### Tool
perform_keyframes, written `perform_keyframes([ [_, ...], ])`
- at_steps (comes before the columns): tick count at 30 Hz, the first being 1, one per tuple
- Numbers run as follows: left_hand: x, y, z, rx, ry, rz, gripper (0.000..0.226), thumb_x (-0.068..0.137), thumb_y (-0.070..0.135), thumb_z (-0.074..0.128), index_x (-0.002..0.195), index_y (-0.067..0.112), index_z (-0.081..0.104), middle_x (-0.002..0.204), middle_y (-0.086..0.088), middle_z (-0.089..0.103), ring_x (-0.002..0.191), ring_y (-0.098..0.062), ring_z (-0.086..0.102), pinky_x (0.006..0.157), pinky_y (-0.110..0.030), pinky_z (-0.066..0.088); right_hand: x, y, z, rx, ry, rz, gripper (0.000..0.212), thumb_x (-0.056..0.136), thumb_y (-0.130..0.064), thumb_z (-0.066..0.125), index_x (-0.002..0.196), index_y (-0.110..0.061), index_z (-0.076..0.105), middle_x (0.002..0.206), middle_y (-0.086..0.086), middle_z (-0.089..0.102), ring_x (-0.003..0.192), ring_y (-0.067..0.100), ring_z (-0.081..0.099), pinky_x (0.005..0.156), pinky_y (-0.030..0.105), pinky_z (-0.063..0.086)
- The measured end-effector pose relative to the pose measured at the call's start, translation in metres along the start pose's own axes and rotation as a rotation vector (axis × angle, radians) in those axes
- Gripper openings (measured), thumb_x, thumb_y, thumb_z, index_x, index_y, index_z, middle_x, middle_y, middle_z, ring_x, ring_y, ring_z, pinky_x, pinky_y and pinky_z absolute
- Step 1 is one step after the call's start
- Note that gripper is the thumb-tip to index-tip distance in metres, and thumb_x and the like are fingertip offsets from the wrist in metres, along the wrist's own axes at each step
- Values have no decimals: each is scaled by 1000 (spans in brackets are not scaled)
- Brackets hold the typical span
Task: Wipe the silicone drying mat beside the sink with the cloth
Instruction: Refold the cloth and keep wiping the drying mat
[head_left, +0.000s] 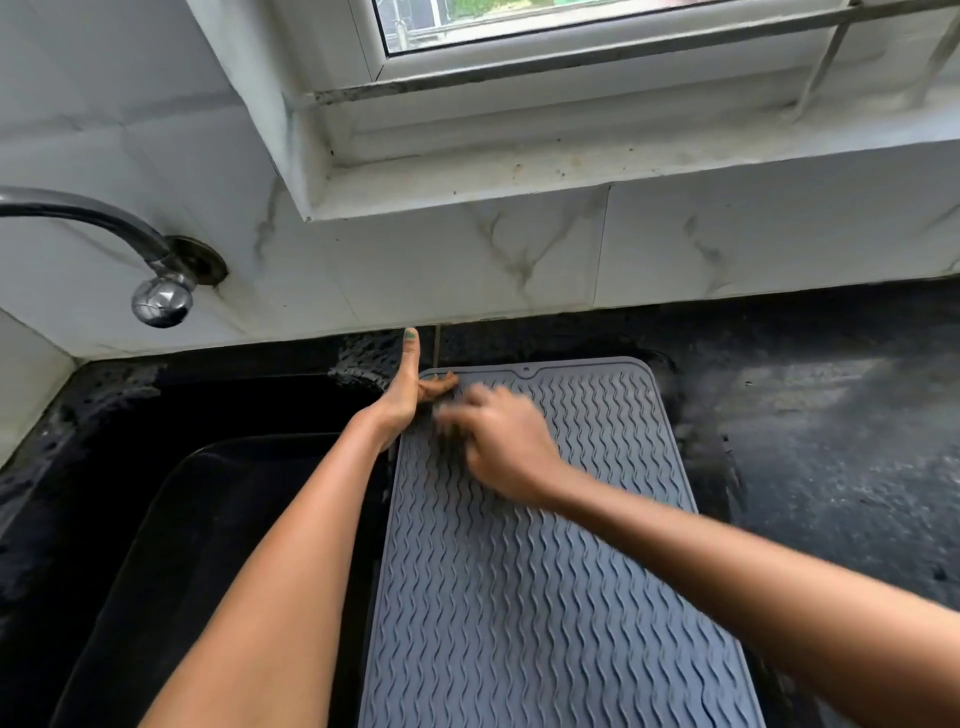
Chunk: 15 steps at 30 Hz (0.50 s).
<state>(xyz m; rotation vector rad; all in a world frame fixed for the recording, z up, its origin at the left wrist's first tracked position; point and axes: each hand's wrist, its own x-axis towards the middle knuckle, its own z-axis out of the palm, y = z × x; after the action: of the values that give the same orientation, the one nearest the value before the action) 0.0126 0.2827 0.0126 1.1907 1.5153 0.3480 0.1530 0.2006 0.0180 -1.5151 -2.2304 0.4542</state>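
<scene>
Two bare hands work at the far left corner of the silicone drying mat (545, 545), which lies flat on the dark tabletop (831, 441) just beside the black sink (208, 519), its long side running along the sink's edge. The left hand (410, 395) stands on edge at that corner, thumb pointing toward the tiled wall (467, 260), its fingers (441, 385) curled over the mat's rim as if to pin it. The right hand (498, 441) is motion-blurred over the mat just beside the left; I cannot tell whether its fingers are spread or closed, and no cloth is clearly visible under it, though a dark smear at the fingertips may be one.

As for handling, the mat looks thin, light and floppy. It would likely sag or fold if lifted by one corner, and could creep on a wet surface under a hard push. Pinning a corner or edge, as the left hand seems to do, looks like the sensible hold, with strokes directed away from the pinned point. Silicone is not fragile, so firm pressure should be safe.

In looks it is slate grey, rectangular with rounded corners and a low raised border, and has a small notch midway along its far edge. Rows of wavy ribs cover the whole face, and the grooves between them probably trap water and grime. A curved tap (104, 223) projects from the wall above the sink.
</scene>
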Motion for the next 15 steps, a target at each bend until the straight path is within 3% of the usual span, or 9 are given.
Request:
perform_keyframes([
  [2, 2, 1, -2, -21, 25, 2, 115, 80, 74, -15, 109, 0, 68, 118, -18, 66, 112, -22, 54, 111, -34, 19, 33, 5, 19, -187, 0, 22, 41, 85, -13, 53, 124, -21, 59, 126, 6, 56, 109, 32, 49, 86, 41, 38],
  [3, 3, 2, -3, -33, 50, 8, 115, 80, 74, -15, 111, 0, 67, 118, -18, 65, 108, -21, 53, 109, -30, 20, 39, 3, 29, -241, -25, 22, 38, 86, -15, 53, 122, -21, 61, 125, 6, 57, 109, 33, 48, 85, 42, 36],
  [5, 5, 3, -5, -31, 75, 2, 111, 80, 74, -14, 120, 7, 65, 129, -13, 59, 119, -20, 47, 108, -30, 15, 26, -7, 42, -329, -33, -37, 30, 85, -15, 52, 109, -19, 68, 113, 4, 62, 102, 31, 50, 80, 40, 34],
  [8, 0, 8, -4, 41, 72, 2, 108, 80, 72, -16, 126, 12, 62, 142, -11, 50, 142, -23, 28, 117, -44, -5, -25, -25, 40, -236, -83, -155, 23, 82, -14, 56, 98, -16, 72, 106, 3, 66, 94, 27, 55, 76, 38, 35],
  [13, -9, 18, -2, 79, 67, -21, 104, 84, 68, -15, 129, 10, 59, 146, -9, 45, 145, -23, 21, 116, -46, -8, -93, -62, 16, -48, -409, -326, 21, 82, -9, 54, 94, -9, 71, 97, 7, 66, 90, 28, 55, 76, 39, 35],
  [15, -11, 21, -2, 91, 71, -26, 102, 85, 67, -14, 128, 9, 59, 145, -10, 46, 144, -23, 23, 116, -46, -8, -78, -62, 8, 20, -380, -262, 20, 84, -13, 56, 95, -17, 72, 92, 4, 67, 86, 25, 59, 70, 35, 38],
])
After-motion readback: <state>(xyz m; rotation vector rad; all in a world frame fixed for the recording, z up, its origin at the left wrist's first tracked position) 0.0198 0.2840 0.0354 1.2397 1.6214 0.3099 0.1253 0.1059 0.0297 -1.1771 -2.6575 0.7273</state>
